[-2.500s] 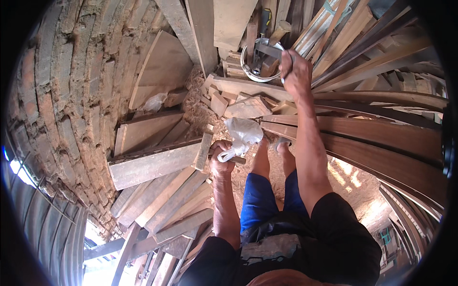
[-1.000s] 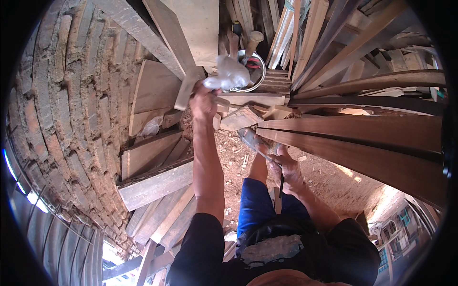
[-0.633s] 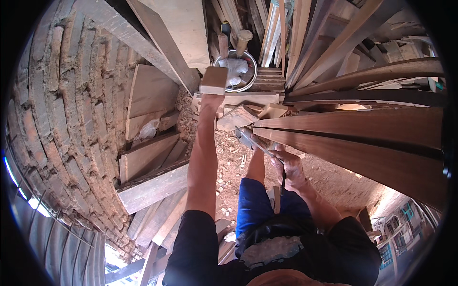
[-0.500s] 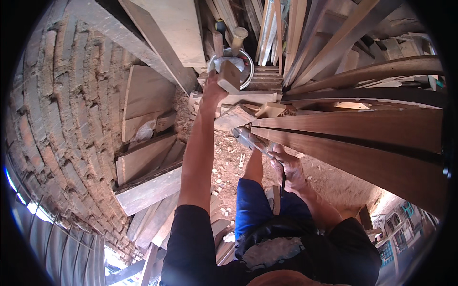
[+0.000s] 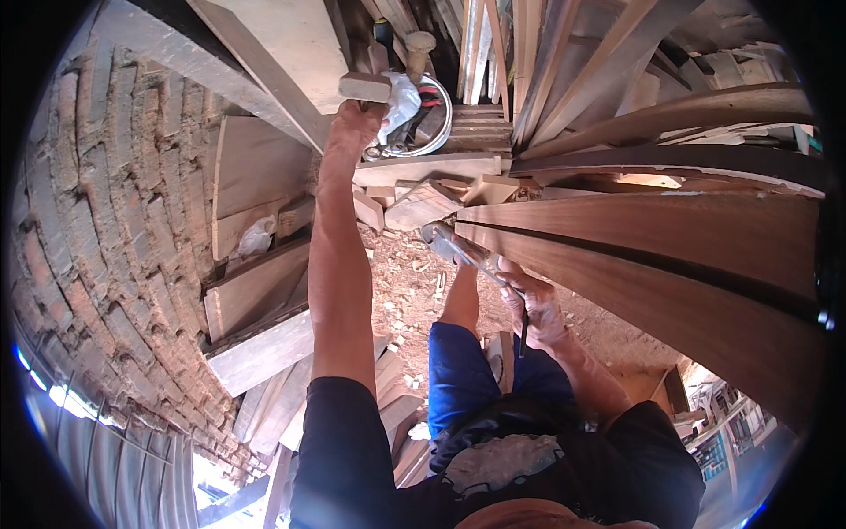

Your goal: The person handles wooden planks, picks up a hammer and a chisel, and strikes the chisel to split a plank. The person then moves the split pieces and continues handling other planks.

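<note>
The left hand (image 5: 355,126) is closed round the wooden mallet (image 5: 365,86), its knuckles turned up and the blocky head sticking out beyond them on the far side. The handle is mostly hidden by the hand, and whether the fingers also touch the plastic bag (image 5: 404,100) just to the right cannot be told. The right hand (image 5: 535,304), nearer the body, has its fingers curled round a thin metal tool (image 5: 478,257) (dark at its near end), which slants away to the far left, above the sandal (image 5: 437,236).

The plastic bag sits at the left side of a round bucket (image 5: 448,115) with a white rim, where something with red on it (image 5: 429,94) and a thick wooden handle (image 5: 420,53) also show. Offcuts (image 5: 423,205) lie on the near side of the bucket. Long planks (image 5: 634,251) run off to the right, and a brick wall (image 5: 97,194) rises on the left. Close by are blue shorts (image 5: 461,366) and a black shirt (image 5: 414,494); its pale print (image 5: 502,463) is too unclear to read.
</note>
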`<state>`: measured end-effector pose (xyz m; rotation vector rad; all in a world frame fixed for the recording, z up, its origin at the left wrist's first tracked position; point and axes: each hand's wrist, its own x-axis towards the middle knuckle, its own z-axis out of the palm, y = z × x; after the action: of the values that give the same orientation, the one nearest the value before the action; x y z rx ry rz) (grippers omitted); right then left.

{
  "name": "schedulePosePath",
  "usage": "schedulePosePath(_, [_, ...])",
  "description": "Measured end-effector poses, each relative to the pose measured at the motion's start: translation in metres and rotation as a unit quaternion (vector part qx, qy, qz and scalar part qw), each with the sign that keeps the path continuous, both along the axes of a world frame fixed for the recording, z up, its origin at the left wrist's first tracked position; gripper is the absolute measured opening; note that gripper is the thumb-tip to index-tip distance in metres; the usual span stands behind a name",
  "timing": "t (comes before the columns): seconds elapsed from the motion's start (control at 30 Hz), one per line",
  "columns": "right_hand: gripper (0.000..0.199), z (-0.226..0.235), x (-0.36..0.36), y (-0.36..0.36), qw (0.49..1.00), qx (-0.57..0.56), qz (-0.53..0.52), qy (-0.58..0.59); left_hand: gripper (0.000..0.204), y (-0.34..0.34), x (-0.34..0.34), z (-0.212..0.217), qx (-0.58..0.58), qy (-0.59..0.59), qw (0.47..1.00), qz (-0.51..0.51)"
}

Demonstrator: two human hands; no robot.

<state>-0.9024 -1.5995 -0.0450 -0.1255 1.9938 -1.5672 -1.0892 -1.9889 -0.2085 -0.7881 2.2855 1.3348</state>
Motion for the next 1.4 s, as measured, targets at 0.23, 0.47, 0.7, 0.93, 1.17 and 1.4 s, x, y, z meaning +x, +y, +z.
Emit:
schedulePosePath(0.23, [0.023,0.005,-0.008,0.002,0.997,0.025,0.04,0.066,0.035,0.033,-0.017,0.025,0.043,-0.139,0.988,-0.048])
schedulePosePath(0.47, [0.022,-0.006,0.001,0.009,0.999,0.0,0.014,0.052,0.061,0.075,0.002,0.021,-0.21,-0.096,0.97,-0.073])
schedulePosePath(0.7, [0.023,-0.003,0.003,0.013,0.998,0.002,-0.006,-0.057,0.06,0.088,0.009,0.031,-0.132,-0.05,0.986,-0.085])
schedulePosePath(0.93, [0.027,-0.003,-0.002,0.014,0.999,0.036,0.002,0.027,0.051,0.088,-0.007,0.022,-0.169,-0.08,0.98,-0.06])
schedulePosePath(1.17, [0.009,0.012,-0.011,-0.014,0.995,0.078,0.006,0.061,0.048,0.047,0.065,0.115,0.139,0.158,0.973,0.095])
schedulePosePath(1.4, [0.014,0.044,-0.047,-0.055,0.989,-0.024,0.056,0.133,0.056,0.049,0.199,0.147,0.435,0.089,0.891,0.097])
